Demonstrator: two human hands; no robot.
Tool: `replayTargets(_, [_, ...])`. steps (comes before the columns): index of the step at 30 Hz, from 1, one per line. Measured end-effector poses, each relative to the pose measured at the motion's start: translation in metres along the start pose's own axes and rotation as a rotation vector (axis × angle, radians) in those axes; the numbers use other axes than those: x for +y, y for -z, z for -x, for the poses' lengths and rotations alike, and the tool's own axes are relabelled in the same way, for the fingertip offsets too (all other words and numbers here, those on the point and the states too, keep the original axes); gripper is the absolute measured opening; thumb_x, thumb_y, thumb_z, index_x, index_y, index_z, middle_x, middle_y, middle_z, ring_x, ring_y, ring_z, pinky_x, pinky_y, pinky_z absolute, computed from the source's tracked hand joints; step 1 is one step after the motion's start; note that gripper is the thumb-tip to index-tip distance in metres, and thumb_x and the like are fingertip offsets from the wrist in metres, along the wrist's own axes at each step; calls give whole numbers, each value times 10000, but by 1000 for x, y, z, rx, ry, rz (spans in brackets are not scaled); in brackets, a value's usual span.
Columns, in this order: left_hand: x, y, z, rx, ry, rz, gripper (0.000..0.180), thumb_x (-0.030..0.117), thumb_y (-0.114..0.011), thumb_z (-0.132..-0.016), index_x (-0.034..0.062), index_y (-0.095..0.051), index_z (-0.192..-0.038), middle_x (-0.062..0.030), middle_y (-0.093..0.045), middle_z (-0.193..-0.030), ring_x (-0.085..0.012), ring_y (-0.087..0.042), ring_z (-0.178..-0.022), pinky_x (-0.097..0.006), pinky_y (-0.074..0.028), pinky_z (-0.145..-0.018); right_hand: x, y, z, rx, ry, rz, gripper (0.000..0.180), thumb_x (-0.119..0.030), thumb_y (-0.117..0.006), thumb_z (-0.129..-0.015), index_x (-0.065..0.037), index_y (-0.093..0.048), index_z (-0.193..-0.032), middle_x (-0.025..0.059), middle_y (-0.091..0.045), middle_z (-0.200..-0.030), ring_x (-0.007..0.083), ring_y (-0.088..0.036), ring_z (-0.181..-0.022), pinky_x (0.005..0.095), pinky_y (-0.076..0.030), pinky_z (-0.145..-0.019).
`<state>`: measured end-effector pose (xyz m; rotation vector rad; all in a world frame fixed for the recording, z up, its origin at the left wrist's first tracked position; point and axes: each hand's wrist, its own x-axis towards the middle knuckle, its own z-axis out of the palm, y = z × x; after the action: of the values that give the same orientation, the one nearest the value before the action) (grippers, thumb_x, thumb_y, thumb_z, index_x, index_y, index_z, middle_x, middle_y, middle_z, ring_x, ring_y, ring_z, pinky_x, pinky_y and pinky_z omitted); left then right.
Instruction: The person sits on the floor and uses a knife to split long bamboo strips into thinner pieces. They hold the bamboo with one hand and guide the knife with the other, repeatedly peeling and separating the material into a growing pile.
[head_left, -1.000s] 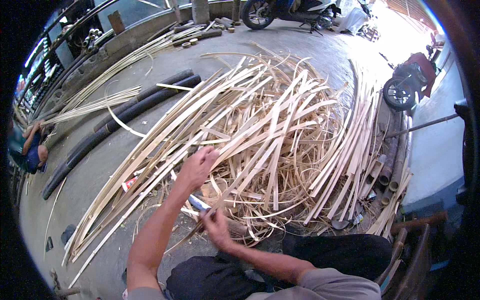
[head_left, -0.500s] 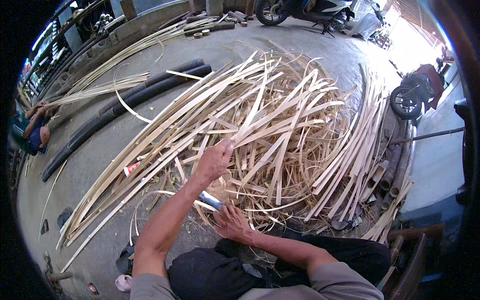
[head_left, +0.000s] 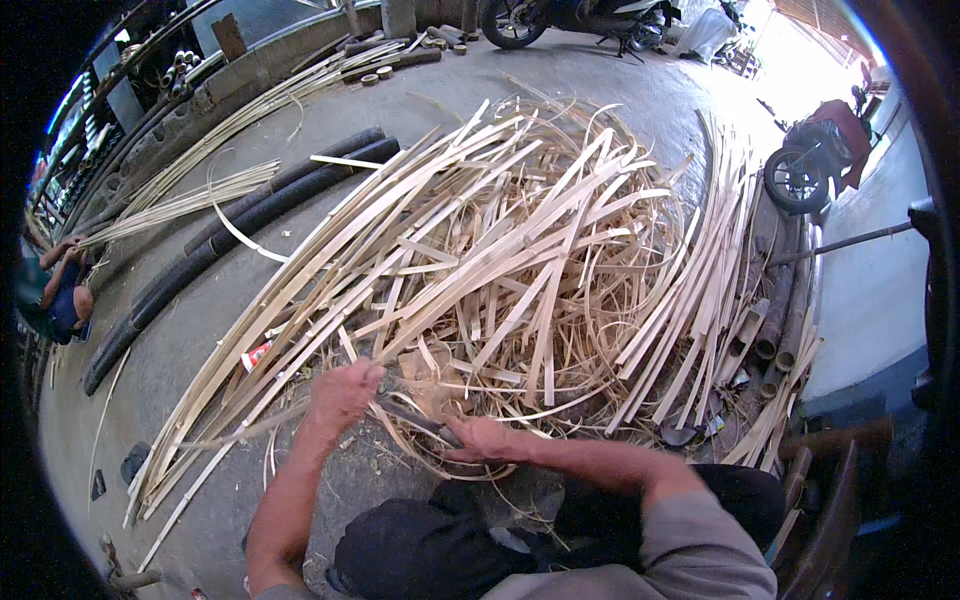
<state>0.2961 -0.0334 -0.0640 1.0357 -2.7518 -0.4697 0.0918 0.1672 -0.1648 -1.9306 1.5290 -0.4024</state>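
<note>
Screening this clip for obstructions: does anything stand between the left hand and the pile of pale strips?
Nothing visible does: the left hand is by the near edge of the pile of pale strips. The red-and-white packet lies off to the left.

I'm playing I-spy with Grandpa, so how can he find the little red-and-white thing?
Find the big heap of pale strips in the middle. Go left, a little higher than the person's left hand. The small scrap there is the only red-and-white spot among the strips.
</note>
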Motion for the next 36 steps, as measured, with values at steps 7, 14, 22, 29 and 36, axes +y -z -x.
replayTargets(7, [-58, 30, 32, -4, 90, -197, 434, 495, -507, -980, 99, -575, -816, -171, -623, -663, -399, -652, -677, -506, -486, -579, 11, 141, 56, -245, 81, 247, 355, -377, -572, -940, -118, -451, -1151, 132, -643, -931, 350, -681, -802, 482, -555, -626])
replayTargets(14, [-56, 39, 39, 30, -4, -115, 386, 439, -565, -963, 86, -571, -807, -173, -604, -655, -398, -634, -655, -499, -469, -570, -5, 259, 54, 382, -330, 225, 328, -371, -615, -937, -53, -578, -1009, 174, -648, -739, 388, -670, -706, 491, -523, -635])
replayTargets(22, [-38, 53, 33, 40, -37, -240, 336, 394, -598, -944, 92, -573, -798, -159, -602, -627, -370, -645, -628, -481, -488, -549, -94, 314, 10, 493, 319, 288, 243, -251, -657, -948, -55, -539, -1032, 84, -613, -749, 189, -615, -574, 349, -513, -498])
replayTargets(29, [-48, 92, 91, 60, -139, -334, 331, 368, -645, -909, 110, -553, -723, -126, -609, -634, -359, -627, -595, -469, -477, -518, 25, 254, 74, 77, -543, 544, 321, -336, -619, -916, -44, -557, -1036, 191, -671, -791, 360, -689, -738, 489, -552, -620])
replayTargets(36, [-45, 86, 89, 14, -28, -332, 314, 348, -624, -939, 97, -537, -772, -149, -601, -627, -387, -622, -598, -480, -465, -510, 57, 180, 99, 292, -633, 90, 402, -412, -581, -937, -15, -564, -995, 210, -646, -768, 418, -661, -719, 539, -521, -648])
